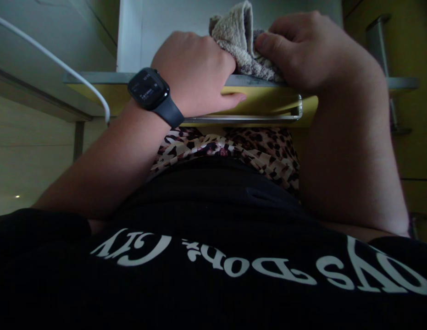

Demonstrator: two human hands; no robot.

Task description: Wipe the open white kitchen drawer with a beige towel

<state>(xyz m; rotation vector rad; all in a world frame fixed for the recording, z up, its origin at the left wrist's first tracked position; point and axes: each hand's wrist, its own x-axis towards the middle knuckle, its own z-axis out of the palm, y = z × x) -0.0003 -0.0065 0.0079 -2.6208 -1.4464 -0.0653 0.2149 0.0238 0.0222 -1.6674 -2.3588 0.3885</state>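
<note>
Black shirt (213, 270) nearest, both hands' fingers (230, 97) gripping cloth (239, 43) on yellow drawer front (264, 98).

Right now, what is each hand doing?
Left hand: closed over the top edge of the yellow drawer front, by the cloth.
Right hand: closed, gripping the beige cloth.

Single head-worn view, steeply downward, close over the wearer's own torso.
</note>
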